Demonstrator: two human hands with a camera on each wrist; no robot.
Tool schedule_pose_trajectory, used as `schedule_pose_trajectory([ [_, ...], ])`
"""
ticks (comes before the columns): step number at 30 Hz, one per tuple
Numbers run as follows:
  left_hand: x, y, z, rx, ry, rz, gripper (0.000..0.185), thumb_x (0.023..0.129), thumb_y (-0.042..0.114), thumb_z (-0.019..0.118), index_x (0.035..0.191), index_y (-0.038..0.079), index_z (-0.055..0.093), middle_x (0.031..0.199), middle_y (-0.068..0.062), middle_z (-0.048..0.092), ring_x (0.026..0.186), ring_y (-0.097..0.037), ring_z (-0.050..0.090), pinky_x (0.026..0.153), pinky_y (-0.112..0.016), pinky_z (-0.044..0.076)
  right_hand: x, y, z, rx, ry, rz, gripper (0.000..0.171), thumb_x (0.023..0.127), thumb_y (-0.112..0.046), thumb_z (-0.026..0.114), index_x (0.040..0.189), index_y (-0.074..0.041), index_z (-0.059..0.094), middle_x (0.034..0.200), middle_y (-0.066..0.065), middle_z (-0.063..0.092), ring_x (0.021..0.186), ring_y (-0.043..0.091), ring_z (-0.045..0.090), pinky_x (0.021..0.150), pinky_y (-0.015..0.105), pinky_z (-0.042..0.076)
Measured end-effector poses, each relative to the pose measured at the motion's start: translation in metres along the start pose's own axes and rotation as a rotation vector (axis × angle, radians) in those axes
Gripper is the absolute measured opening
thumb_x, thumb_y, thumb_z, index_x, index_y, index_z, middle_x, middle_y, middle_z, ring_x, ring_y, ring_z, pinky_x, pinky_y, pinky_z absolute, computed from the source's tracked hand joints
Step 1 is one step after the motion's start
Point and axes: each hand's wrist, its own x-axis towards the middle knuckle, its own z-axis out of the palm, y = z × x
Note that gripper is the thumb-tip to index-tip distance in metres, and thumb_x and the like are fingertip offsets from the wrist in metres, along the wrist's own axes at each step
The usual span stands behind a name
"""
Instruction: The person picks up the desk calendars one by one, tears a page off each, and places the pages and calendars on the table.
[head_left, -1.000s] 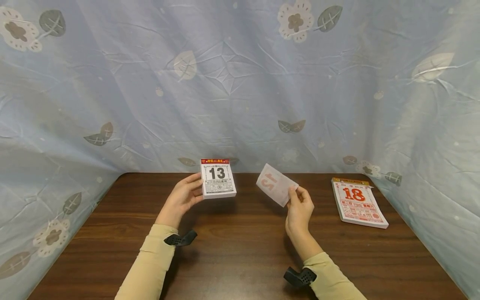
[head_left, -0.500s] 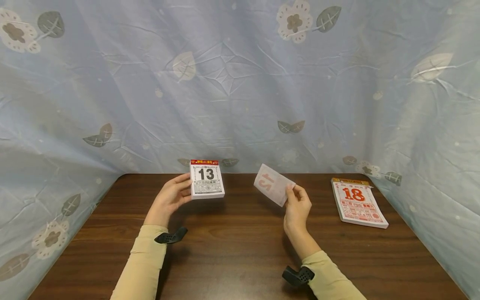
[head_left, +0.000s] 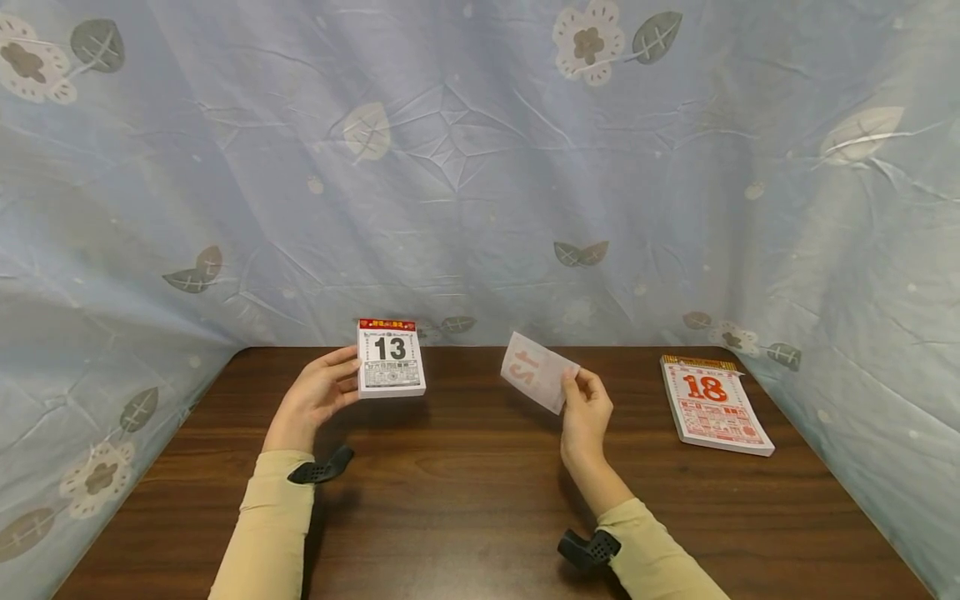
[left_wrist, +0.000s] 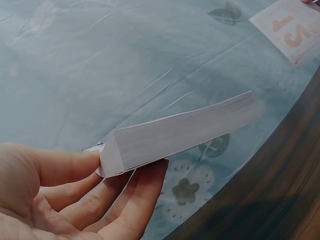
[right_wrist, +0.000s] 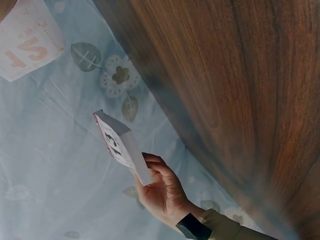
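Observation:
My left hand (head_left: 315,396) holds a thick tear-off calendar pad (head_left: 390,357) upright above the wooden table (head_left: 480,492), its top sheet showing a black 13. The left wrist view shows the pad (left_wrist: 180,134) edge-on with my fingers (left_wrist: 135,195) curled under its corner. My right hand (head_left: 585,408) pinches a single torn calendar sheet (head_left: 537,371), red print showing through its back. That sheet (right_wrist: 27,37) fills the upper left corner of the right wrist view, where the pad (right_wrist: 122,147) and left hand (right_wrist: 162,192) also appear.
A second calendar pad (head_left: 714,404) showing a red 18 lies flat near the table's right back corner. A pale blue cloth with leaf and flower prints (head_left: 480,167) hangs behind and along both sides of the table. Black wrist mounts sit on both sleeves.
My left hand has carried the 13 pad steadily to the left. My right hand with the torn sheet has drifted slightly left too. The 18 pad has stayed put.

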Motion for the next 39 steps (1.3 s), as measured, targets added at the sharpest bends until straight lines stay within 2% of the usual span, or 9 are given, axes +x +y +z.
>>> schedule_pose_trajectory([
  [3,-0.002,0.001,-0.005,0.016,0.004,0.002,0.032,0.101,0.007,0.05,0.132,0.012,0.044,0.093,0.004,0.069,0.082,-0.013,0.067,0.071,-0.028,0.057,0.001,0.003,0.003,-0.019,0.005,-0.016,0.014,0.093,-0.007,0.064,0.1,0.005,0.062,0.087,-0.003,0.057,0.075,0.005,0.054,0.065,0.015,0.047],
  [11,-0.007,0.003,-0.017,0.01,0.002,0.01,0.021,0.1,0.005,0.049,0.119,0.015,0.051,0.092,0.004,0.07,0.081,-0.013,0.068,0.071,-0.029,0.057,0.001,0.008,0.011,-0.055,-0.014,-0.014,0.012,0.094,-0.007,0.063,0.101,0.003,0.062,0.093,0.0,0.056,0.078,0.005,0.054,0.068,0.014,0.047],
  [20,-0.01,0.006,-0.032,0.045,0.009,0.006,0.021,0.1,0.007,0.05,0.118,0.018,0.052,0.092,0.005,0.07,0.081,-0.012,0.068,0.071,-0.028,0.057,-0.001,0.011,0.027,-0.049,-0.018,0.006,0.02,0.094,-0.006,0.062,0.106,0.009,0.06,0.093,-0.002,0.057,0.079,0.005,0.056,0.068,0.015,0.048],
  [27,-0.01,0.006,-0.041,0.086,0.022,0.003,0.028,0.1,0.008,0.052,0.127,0.014,0.048,0.091,0.005,0.071,0.081,-0.012,0.069,0.07,-0.029,0.058,-0.005,0.013,0.038,-0.027,-0.039,0.007,0.016,0.095,-0.005,0.061,0.105,0.008,0.061,0.094,0.0,0.058,0.082,0.007,0.057,0.071,0.016,0.05],
  [34,-0.012,0.006,-0.051,0.146,0.008,0.007,0.043,0.101,0.008,0.05,0.141,0.006,0.035,0.092,0.007,0.071,0.083,-0.01,0.069,0.071,-0.029,0.058,-0.01,0.017,0.051,-0.023,-0.04,-0.013,0.019,0.093,-0.004,0.062,0.104,0.012,0.062,0.092,0.0,0.059,0.082,0.006,0.056,0.074,0.015,0.049],
  [39,-0.015,0.005,-0.058,0.185,0.023,-0.003,0.051,0.101,0.009,0.05,0.147,0.003,0.028,0.092,0.008,0.07,0.083,-0.009,0.069,0.072,-0.028,0.058,-0.013,0.021,0.061,-0.027,-0.054,-0.002,0.019,0.093,-0.004,0.062,0.105,0.01,0.063,0.092,0.0,0.06,0.084,0.008,0.057,0.075,0.016,0.049],
])
